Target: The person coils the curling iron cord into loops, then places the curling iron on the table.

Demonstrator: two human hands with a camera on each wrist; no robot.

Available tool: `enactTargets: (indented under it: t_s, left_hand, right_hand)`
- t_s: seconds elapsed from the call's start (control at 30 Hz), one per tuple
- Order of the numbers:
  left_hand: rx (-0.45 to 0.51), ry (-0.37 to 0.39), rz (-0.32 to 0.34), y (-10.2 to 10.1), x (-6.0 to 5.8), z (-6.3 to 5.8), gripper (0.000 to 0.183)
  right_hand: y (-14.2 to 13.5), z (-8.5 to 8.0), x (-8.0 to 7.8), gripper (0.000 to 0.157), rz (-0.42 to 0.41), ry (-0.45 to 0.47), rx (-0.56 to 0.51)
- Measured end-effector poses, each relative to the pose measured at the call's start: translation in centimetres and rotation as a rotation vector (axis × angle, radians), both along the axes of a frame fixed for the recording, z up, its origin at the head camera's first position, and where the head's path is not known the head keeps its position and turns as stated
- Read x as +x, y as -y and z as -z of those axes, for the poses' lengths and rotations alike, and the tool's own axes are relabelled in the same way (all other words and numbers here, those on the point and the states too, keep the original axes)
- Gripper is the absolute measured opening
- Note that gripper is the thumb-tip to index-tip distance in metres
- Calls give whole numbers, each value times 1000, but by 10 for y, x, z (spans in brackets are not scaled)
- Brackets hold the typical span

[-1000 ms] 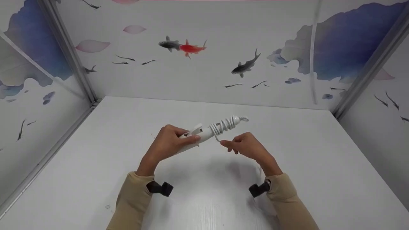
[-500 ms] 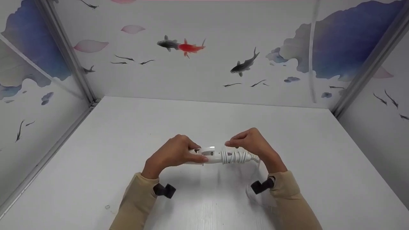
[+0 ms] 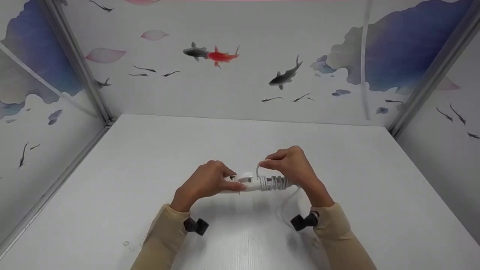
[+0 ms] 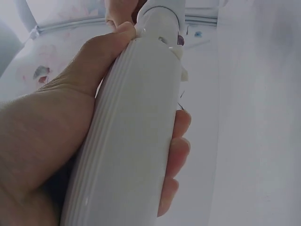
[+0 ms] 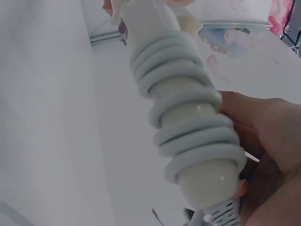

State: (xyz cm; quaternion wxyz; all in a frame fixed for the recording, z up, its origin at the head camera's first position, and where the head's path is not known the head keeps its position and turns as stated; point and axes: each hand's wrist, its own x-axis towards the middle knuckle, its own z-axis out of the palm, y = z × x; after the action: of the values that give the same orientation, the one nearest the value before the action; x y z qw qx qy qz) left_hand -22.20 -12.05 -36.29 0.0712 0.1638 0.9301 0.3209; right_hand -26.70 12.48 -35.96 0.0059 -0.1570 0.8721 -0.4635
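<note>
Two bare hands are at work on one white corded handheld appliance [image 3: 252, 184]. The left hand [image 3: 208, 182] grips its wide, ribbed body, with the thumb along the near side and the other fingers curled round it. The right hand [image 3: 294, 167] pinches the cord [image 3: 276, 183] between thumb and fingertips, just beyond the far side of the appliance; there a short length of cord rises to the fingers.

The appliance is held above the surface [image 3: 195, 137], between the hands, casting a soft shadow below. Its long axis runs left to right, nearly level. The narrower section, wound with several turns of cord, points right and ends in a slotted cord sleeve; the broad ribbed end points left, into the left palm. A raised white lever [image 3: 245, 175] stands by the left thumb. A loose loop of cord hangs from the right end toward the near side.

Farther out, tan sleeves [image 3: 343, 234] cover both forearms, each with a black wrist camera [image 3: 197, 226]. Beyond the surface's far edge stands a wall [image 3: 225, 93] printed with fish and petals.
</note>
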Motion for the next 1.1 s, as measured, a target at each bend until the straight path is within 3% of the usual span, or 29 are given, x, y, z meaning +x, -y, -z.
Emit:
enactTargets:
  t_s: [0.27, 0.6, 0.8, 0.9, 1.1]
  left_hand:
    - [-36, -72, -99, 0, 0, 1, 41]
    - [40, -177, -287, -5, 3, -4, 46]
    - [85, -201, -353, -4, 3, -7, 43]
    - [104, -224, -380, -3, 3, -8, 43]
    - [155, -262, -423, -5, 4, -8, 46]
  right_hand:
    - [8, -11, 13, 19, -46, -88, 4]
    - [13, -21, 23, 22, -78, -168, 59]
    - [15, -22, 24, 27, -129, -195, 67]
    - [14, -21, 24, 28, -152, -172, 52]
    - [11, -19, 22, 24, -149, -6, -3]
